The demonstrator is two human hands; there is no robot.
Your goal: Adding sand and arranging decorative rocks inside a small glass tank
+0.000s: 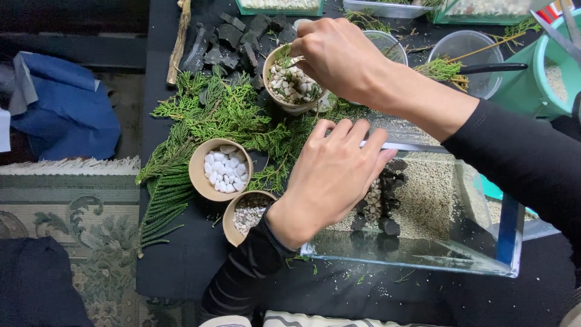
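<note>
My left hand (330, 175) rests on the near-left rim of a glass tank (423, 254), fingers together over the edge. Inside the tank lie pale sand, black rocks and a strip of small pebbles (375, 203). My right hand (339, 54) reaches across to a tan paper cup of mixed pebbles (293, 85), its fingers pinched over the cup's rim; whether they hold pebbles or a small tool is hidden. Nearer me stand a cup of white stones (223, 169) and a cup of fine gravel (247, 217).
Green conifer sprigs (206, 121) spread over the black table. Dark bark chunks (236, 39) and a stick (180, 36) lie at the back. Clear plastic cups (469, 51), a teal pot (544, 79) and trays stand at the back right. Rug and blue cloth (66, 109) lie left.
</note>
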